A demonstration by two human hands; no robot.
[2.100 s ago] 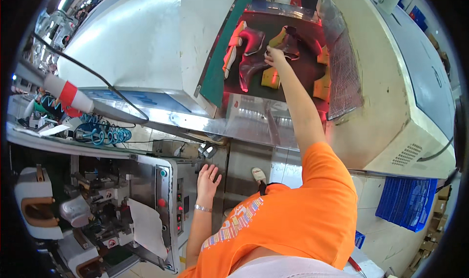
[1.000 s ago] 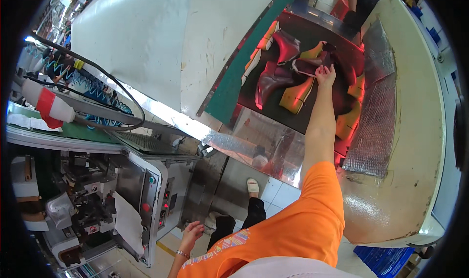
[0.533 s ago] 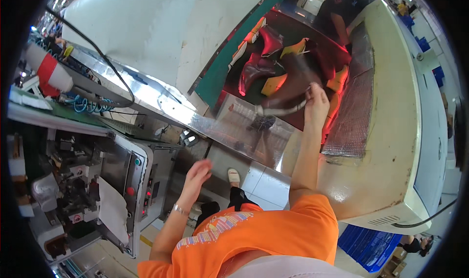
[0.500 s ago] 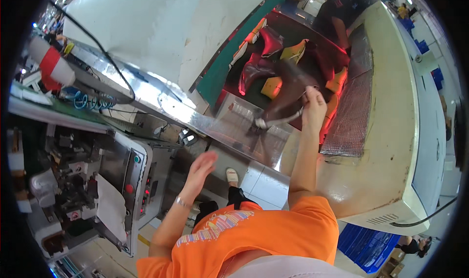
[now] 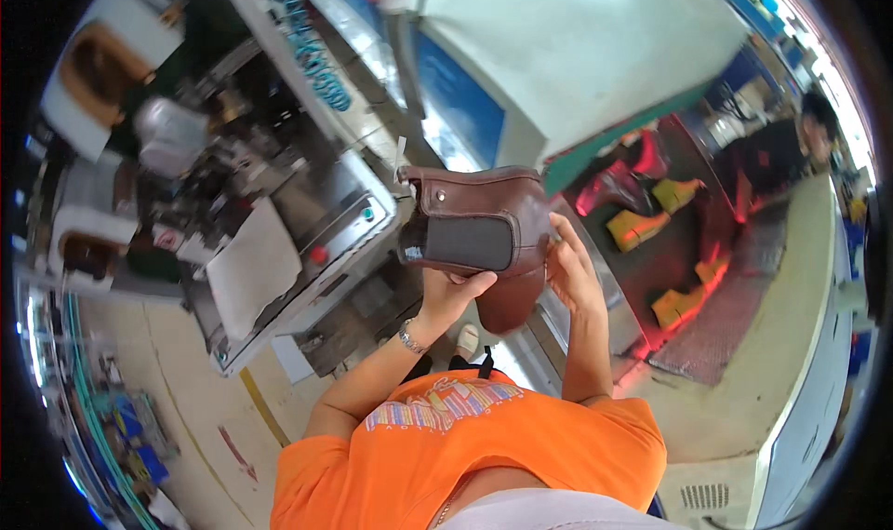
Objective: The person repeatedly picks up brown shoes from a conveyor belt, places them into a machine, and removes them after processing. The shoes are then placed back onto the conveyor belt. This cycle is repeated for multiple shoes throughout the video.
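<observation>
A brown leather ankle boot upper (image 5: 513, 308) with a dark elastic side panel hangs before me, its opening toward the left. My left hand (image 5: 451, 297) grips it from below, thumb against the lower side and the other fingers hidden behind the leather. At the right edge, the fingers of my right hand (image 5: 572, 265) close on the boot's leather. A pale tab (image 5: 401, 148) sticks up at its opening end.
To the right, a red-lit heater opening holds yellow lasts (image 5: 635, 230) and dark red boot parts (image 5: 614, 190). A machine with a pale sheet (image 5: 256, 269) and a red button (image 5: 319, 254) stands left. Another person in dark clothes (image 5: 767, 162) is at the far right.
The boot has come from the heater opening on the right to in front of me. My left hand, free before, now grips it too. My view has turned left.
</observation>
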